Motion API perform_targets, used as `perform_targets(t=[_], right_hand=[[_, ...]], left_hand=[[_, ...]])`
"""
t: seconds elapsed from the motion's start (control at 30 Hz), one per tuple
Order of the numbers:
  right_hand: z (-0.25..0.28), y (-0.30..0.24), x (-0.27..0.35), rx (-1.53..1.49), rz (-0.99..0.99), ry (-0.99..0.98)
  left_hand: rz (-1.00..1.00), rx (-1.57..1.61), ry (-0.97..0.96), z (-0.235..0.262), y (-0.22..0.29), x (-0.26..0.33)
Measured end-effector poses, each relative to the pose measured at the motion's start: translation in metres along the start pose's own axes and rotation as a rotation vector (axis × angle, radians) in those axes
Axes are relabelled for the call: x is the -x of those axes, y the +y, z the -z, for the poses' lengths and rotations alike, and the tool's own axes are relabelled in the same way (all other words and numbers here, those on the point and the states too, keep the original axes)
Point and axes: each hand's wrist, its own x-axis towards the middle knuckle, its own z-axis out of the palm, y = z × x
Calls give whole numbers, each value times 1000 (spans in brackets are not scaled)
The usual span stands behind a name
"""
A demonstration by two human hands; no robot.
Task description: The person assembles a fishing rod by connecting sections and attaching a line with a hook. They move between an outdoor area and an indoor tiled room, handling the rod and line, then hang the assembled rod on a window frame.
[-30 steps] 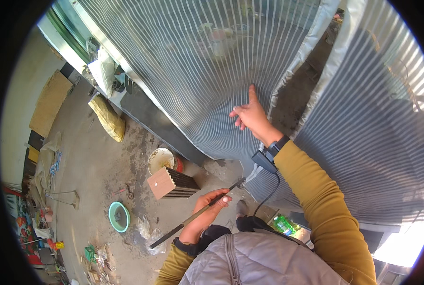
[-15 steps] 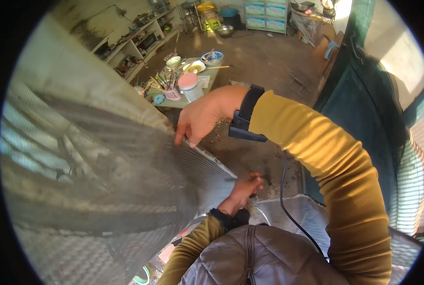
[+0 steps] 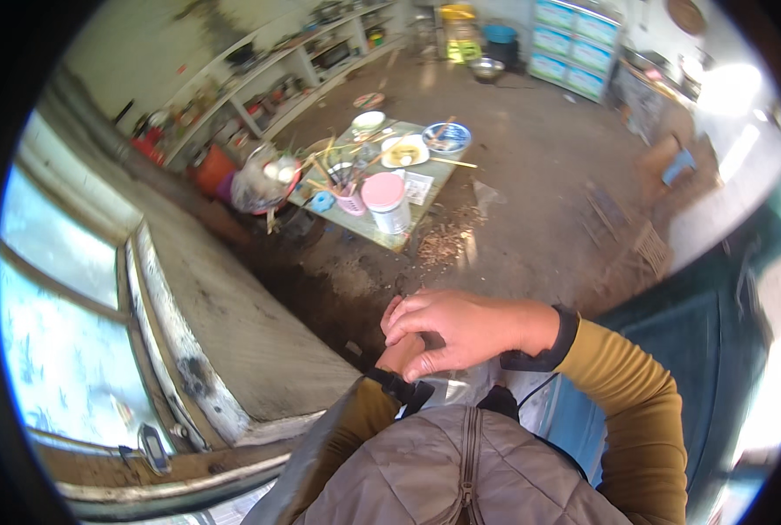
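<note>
In front of my jacket [image 3: 399, 464] both hands come together. My right hand [image 3: 469, 328] lies across the left, its fingers and thumb curled round the back of it. Beneath it is my left hand [image 3: 398, 353], mostly covered, so its fingers are largely hidden. A dark band circles each wrist. Along my left forearm runs a strip of grey material [image 3: 307, 451]. Beyond the hands stands a low table [image 3: 364, 223] with a pink-lidded clear jar [image 3: 385, 203], a pink basket of utensils [image 3: 350, 200], a white dish [image 3: 405, 151] and a blue-patterned bowl [image 3: 447, 138].
A window [image 3: 75, 324] with a sill and a wall lie close on my left. A dark green door [image 3: 670, 350] stands on my right. Shelves [image 3: 311, 66] line the far left wall; a drawer cabinet [image 3: 574, 48] stands at the back. Wood chips [image 3: 447, 241] litter the floor.
The mesh curtain that filled the left side no longer hangs before me. My right hand has let go of its edge and come down onto my left hand. The table appears nearer.
</note>
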Motion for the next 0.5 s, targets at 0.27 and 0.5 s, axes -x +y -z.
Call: perform_targets(t=[0.27,0.5], right_hand=[[59,79,-1,-130,27,247],[98,150,14,-119,-280,296]], left_hand=[[-430,126,394,-37,40,-51],[-697,24,357,-25,73,-59]])
